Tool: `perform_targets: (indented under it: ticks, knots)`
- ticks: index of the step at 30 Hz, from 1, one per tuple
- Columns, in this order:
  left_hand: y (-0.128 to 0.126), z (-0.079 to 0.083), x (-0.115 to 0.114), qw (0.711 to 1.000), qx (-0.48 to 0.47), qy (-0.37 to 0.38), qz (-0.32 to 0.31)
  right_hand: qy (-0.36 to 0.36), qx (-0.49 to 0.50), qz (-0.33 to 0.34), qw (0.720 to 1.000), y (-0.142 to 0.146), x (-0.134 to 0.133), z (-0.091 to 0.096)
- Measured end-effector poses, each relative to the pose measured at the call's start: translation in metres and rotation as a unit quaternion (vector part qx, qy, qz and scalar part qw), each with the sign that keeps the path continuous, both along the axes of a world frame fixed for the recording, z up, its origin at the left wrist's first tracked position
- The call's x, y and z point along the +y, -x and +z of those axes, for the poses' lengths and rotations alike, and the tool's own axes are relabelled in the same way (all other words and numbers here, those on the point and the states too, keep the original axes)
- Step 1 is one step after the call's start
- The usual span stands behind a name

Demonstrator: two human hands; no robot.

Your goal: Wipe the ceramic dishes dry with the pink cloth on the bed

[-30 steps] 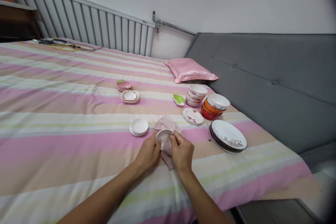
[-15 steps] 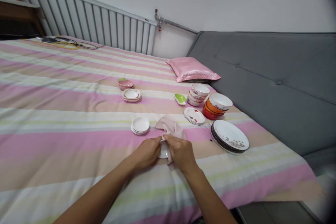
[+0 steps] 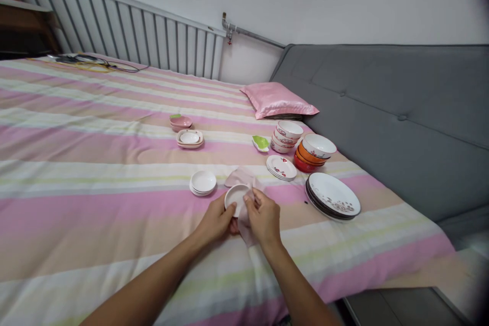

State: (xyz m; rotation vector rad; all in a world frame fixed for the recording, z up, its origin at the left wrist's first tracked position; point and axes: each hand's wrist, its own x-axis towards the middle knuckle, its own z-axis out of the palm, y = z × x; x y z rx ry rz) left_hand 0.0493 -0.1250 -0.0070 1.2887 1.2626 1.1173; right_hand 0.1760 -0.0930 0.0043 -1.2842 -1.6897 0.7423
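My left hand (image 3: 215,221) grips a small white dish (image 3: 235,195) by its near left rim, tilted up toward me. My right hand (image 3: 263,218) is closed on a pale pink cloth (image 3: 242,177), pressing it against the dish's right side. The cloth trails down under my hands and also lies bunched on the striped bedspread (image 3: 95,173) just behind the dish. A stack of small white dishes (image 3: 203,183) sits a little to the left of my hands.
Further right stand a stack of flowered saucers (image 3: 281,167), large plates (image 3: 332,195), orange bowls (image 3: 315,152), flowered bowls (image 3: 286,136) and a green leaf dish (image 3: 261,143). Pink dishes (image 3: 181,121) and a cream dish stack (image 3: 190,139) sit behind. A grey sofa (image 3: 401,122) borders the right.
Half a second ago the dish was held low and hidden between my hands; it is now raised and tilted toward me again, as it was one second ago.
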Motion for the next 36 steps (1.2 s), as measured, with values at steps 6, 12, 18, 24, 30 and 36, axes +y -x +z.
perform_targets:
  ticks: [6,12,18,24,30,36]
  knots:
    - [-0.001,0.007,0.002,0.991,-0.109,0.052,0.055,-0.003,0.009,0.058,0.998,0.004,-0.003,0.001]
    - [-0.004,0.002,0.000,0.996,-0.072,-0.007,0.048,0.039,0.079,0.018,0.996,0.005,-0.006,0.003]
    - [-0.002,0.001,-0.004,0.999,0.007,-0.029,-0.011,-0.001,0.025,-0.018,1.000,0.001,-0.004,0.003]
    - [0.005,0.010,-0.006,0.994,0.073,-0.015,-0.074,-0.077,-0.062,0.038,0.994,-0.011,0.001,0.008]
    - [0.013,0.015,-0.007,0.977,0.171,-0.028,-0.128,-0.138,-0.163,0.150,0.965,-0.017,0.002,0.013]
    - [0.015,0.012,-0.005,0.963,0.196,0.027,-0.184,-0.165,-0.250,0.227,0.927,-0.015,0.000,0.016]
